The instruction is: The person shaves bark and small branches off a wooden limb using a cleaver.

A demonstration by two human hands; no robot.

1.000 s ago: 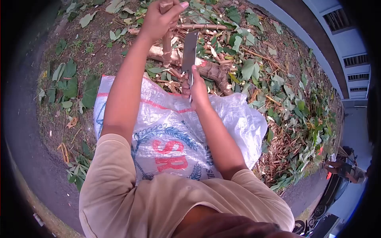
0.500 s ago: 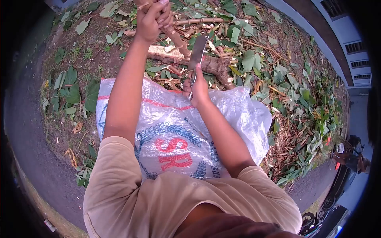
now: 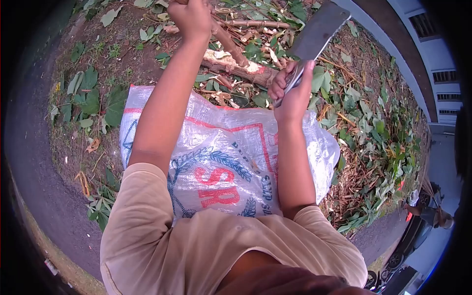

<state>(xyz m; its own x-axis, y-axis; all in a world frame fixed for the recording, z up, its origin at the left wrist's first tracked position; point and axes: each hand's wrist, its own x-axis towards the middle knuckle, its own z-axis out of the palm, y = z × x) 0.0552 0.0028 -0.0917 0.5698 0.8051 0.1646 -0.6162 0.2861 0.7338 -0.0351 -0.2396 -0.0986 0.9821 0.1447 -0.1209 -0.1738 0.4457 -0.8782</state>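
Note:
My left hand (image 3: pixel 191 19) is wrapped round a brown branch (image 3: pixel 229 43) near the top edge of the view. The branch slants down to the right, its lower end at a thicker log (image 3: pixel 221 65) with pale, chipped wood on top. My right hand (image 3: pixel 294 91) grips the handle of a cleaver (image 3: pixel 319 32), its wide grey blade raised up and to the right, apart from the branch. Below my hands a white woven sack (image 3: pixel 216 142) with red and blue print lies spread in front of my body.
Cut leaves (image 3: pixel 364 113), wood chips and thin sticks cover the soil around the log. Another stick (image 3: pixel 255 23) lies behind the branch. Paved ground (image 3: pixel 34 162) runs along the left. At the far right are a person (image 3: pixel 432 215), a parked car (image 3: pixel 405 246) and a building wall.
My right hand has moved right and up with the cleaver, whose blade has turned to show its broad face. My left hand has shifted slightly right and up with the branch.

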